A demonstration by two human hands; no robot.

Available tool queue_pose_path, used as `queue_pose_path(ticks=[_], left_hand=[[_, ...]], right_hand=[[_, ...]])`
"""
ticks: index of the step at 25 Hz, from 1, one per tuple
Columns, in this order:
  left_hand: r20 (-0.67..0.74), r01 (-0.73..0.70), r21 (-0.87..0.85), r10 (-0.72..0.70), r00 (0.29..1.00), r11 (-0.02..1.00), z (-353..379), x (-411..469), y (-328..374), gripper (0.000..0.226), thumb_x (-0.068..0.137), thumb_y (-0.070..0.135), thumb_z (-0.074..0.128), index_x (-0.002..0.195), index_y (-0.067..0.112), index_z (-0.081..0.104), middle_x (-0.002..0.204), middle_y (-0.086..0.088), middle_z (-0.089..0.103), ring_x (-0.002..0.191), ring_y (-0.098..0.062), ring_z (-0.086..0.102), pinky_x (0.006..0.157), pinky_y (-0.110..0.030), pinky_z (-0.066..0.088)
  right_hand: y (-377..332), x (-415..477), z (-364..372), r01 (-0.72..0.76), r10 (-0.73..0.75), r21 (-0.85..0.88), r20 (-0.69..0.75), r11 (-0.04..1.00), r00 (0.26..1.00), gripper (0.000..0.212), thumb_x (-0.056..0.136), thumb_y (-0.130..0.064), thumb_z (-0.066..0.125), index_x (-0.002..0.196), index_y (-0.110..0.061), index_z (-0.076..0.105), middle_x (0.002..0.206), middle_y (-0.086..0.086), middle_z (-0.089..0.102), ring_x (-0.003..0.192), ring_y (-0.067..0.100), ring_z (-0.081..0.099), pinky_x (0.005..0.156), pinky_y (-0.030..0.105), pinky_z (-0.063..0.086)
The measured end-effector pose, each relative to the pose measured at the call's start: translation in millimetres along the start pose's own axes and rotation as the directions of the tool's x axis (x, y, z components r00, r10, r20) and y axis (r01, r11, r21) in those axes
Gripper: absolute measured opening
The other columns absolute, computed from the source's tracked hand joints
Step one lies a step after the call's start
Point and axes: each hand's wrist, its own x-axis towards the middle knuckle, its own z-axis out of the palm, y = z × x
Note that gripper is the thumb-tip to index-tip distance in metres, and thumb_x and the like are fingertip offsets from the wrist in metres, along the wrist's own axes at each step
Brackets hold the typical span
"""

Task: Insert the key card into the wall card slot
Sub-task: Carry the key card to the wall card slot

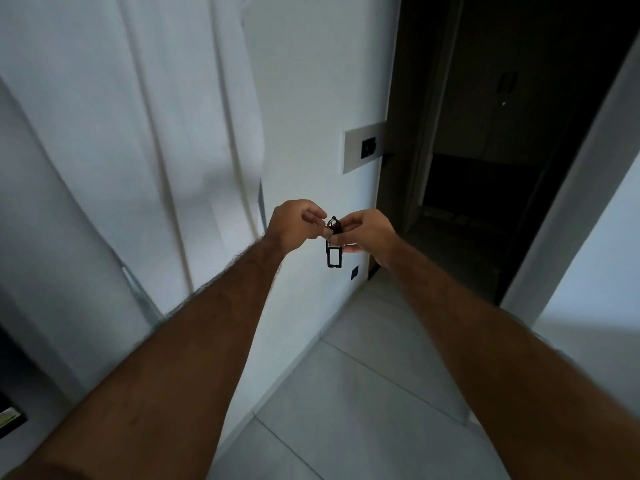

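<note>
Both my hands are stretched out in front of me and meet at a small black key card tag (334, 252) with a ring at its top. My left hand (294, 225) pinches its upper part from the left. My right hand (363, 235) grips it from the right, and the black frame-shaped lower end hangs below my fingers. The wall card slot (367, 147) is a small black unit on a grey plate (353, 155), higher up on the white wall to the right of my hands. The tag is well below the slot and apart from it.
A dark open doorway (485, 168) lies just right of the plate. White curtains (156, 133) hang on the left. A small black socket (354, 272) sits low on the wall. Pale floor tiles (363, 393) run ahead. A white wall (588, 289) stands at the right.
</note>
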Motion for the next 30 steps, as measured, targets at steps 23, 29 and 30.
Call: queue_pose_path(ticks=[23,29,30], left_hand=[[0.254,-0.303,0.326,0.225,0.941,0.896,77,385,-54,0.060,0.091,0.036,0.081,0.144,0.016,0.062,0.155,-0.005,0.058,0.145,-0.025,0.051,0.121,-0.037,0.038],[0.241,-0.311,0.336,0.238,0.941,0.889,139,469,-37,0.059,0.087,0.041,0.083,0.138,0.016,0.065,0.151,-0.006,0.061,0.142,-0.026,0.054,0.119,-0.038,0.043],[0.233,-0.316,0.338,0.247,0.941,0.887,150,482,-33,0.059,0.087,0.040,0.084,0.137,0.016,0.066,0.149,-0.006,0.062,0.140,-0.026,0.056,0.117,-0.038,0.044]], right_hand=[[48,327,-140,-0.116,0.079,-0.086,-0.356,0.990,0.931,0.034,0.070,0.000,0.084,0.100,-0.010,0.073,0.099,0.007,0.076,0.087,0.018,0.076,0.074,0.035,0.065],[65,405,-215,-0.100,0.063,-0.090,-0.348,0.991,0.935,0.032,0.071,0.001,0.083,0.100,-0.008,0.072,0.100,0.008,0.074,0.088,0.018,0.074,0.068,0.029,0.064],[69,417,-229,-0.097,0.061,-0.095,-0.333,0.991,0.941,0.032,0.071,0.000,0.083,0.099,-0.008,0.072,0.100,0.008,0.074,0.088,0.018,0.074,0.066,0.027,0.063]])
